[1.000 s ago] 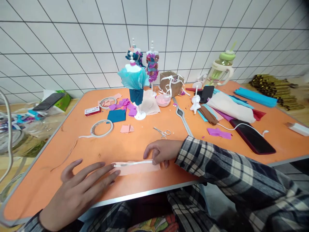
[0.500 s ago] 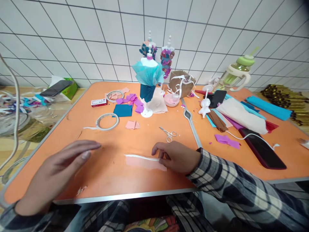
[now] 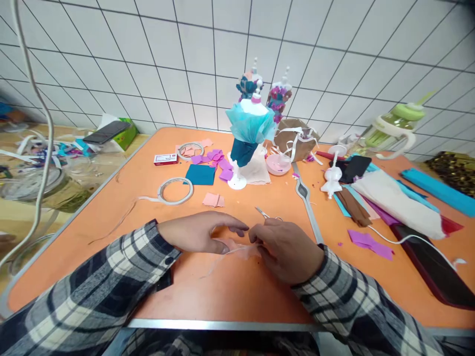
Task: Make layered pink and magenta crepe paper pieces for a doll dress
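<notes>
- My left hand [image 3: 202, 231] and right hand [image 3: 285, 247] meet low over the tabletop [image 3: 230, 291], both pinching the pale pink strip [image 3: 237, 248] between them so it lifts clear without creasing.
- A thin white tape tail [image 3: 213, 264] trails from the strip toward me.
- Scissors [image 3: 269, 215] lie just beyond my right hand, within easy reach.
- The tape roll [image 3: 175, 191] sits farther out past my left hand, its loose end trailing leftward.
</notes>
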Motion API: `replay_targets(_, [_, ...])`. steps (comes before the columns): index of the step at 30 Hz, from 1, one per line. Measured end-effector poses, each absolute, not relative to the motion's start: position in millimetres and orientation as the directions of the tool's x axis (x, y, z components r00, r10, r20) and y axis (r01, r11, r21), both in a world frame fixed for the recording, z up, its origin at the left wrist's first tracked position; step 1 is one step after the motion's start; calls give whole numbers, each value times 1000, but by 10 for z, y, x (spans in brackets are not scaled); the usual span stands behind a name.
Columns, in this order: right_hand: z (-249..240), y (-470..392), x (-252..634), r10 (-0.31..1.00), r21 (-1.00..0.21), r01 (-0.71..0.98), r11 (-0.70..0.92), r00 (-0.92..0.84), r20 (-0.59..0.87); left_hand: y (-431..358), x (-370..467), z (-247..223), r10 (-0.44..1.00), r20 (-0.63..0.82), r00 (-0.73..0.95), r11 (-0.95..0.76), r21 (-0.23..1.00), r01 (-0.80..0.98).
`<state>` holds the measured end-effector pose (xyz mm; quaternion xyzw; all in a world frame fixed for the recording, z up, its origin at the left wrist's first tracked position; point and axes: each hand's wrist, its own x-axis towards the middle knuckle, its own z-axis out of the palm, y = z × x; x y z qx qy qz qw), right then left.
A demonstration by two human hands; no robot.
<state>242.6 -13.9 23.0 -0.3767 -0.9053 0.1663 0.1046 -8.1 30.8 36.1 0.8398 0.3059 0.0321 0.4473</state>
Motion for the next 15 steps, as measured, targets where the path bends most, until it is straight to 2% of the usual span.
replay_targets(3, [146,-102,2445,728,-453,616,645,-675,119,261,-42,268,572,-221,790,-354,802,481])
replay_targets(9, [73,-81,2486,725,-440,611,658,-672,153,248,28,84,638,-244,730,-152,890,430])
replay_targets(15, [66,-87,2503,739,-473,606,640,-654,163,233,48,114,687,-257,680,-156,862,483])
